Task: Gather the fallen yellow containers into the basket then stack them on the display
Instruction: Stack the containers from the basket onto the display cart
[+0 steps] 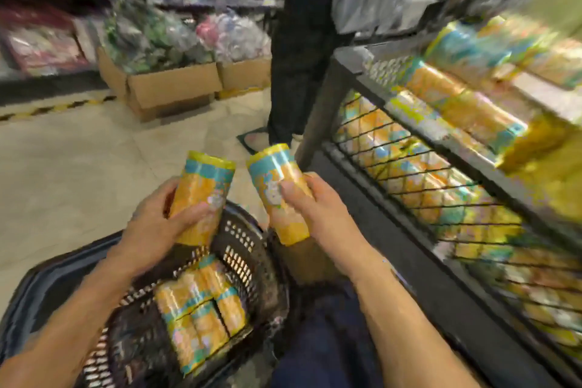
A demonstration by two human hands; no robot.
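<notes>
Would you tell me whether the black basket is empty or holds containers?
Not empty: several yellow containers lie on their sides in the basket, while the left hand and right hand each hold another.

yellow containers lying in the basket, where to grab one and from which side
Probably from above, round the middle. The yellow containers lie on their sides, packed side by side in the basket, so only the upper curve of each shows free.

Left hand (163,224) and right hand (318,214), forearms bare to frame edge; dark navy trousers (327,340) at the knee.
</notes>
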